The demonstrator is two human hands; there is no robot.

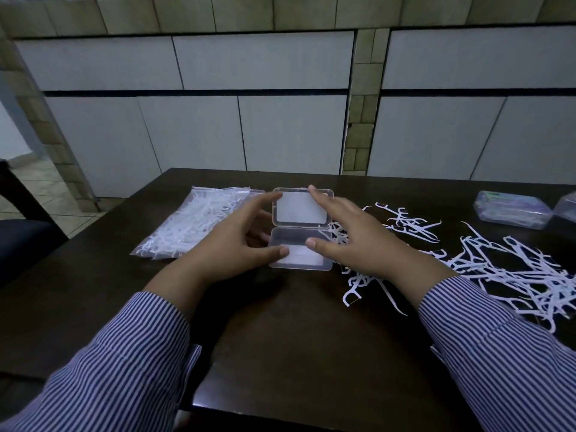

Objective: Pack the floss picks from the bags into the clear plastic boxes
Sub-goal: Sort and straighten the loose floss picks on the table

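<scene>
An open clear box (300,241) sits at table (280,338) centre, lid hinged back toward 12 o'clock. A bag of floss picks (190,224) lies at its 9 o'clock. Loose floss picks (505,272) spread from 3 to 4 o'clock. Two closed boxes (511,210) rest at 2 o'clock, well apart.

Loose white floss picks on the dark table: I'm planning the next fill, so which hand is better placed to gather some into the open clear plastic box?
Probably the right hand: the loose white floss picks lie on its side, some just beside it. The left hand is across the open clear plastic box.
</scene>
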